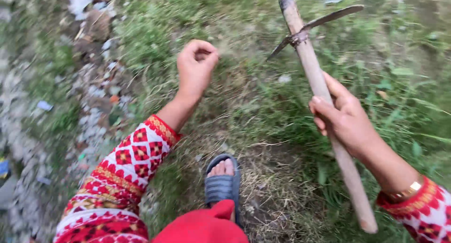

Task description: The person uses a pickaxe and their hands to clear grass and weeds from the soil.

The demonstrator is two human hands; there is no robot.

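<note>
Right hand [345,118] grips the pickaxe [314,78] handle; head above.

Soft, even daylight with no hard shadows or glare; motion blur smears the stony ground [56,107] at left and the grass [399,83] toward the edges

Your right hand [345,118] grips a tool [319,90] with a bare wooden handle, pale, matt and rough at its chipped top end. Its thin blade [329,18] is dull, dark metal, bound on with metal wire. Your sleeves [124,172] are patterned knitted cloth, soft and matt. The sandal [223,186] looks like ribbed, matt rubber or plastic. Your bracelet [408,190] is shiny, gold-coloured metal.
</note>
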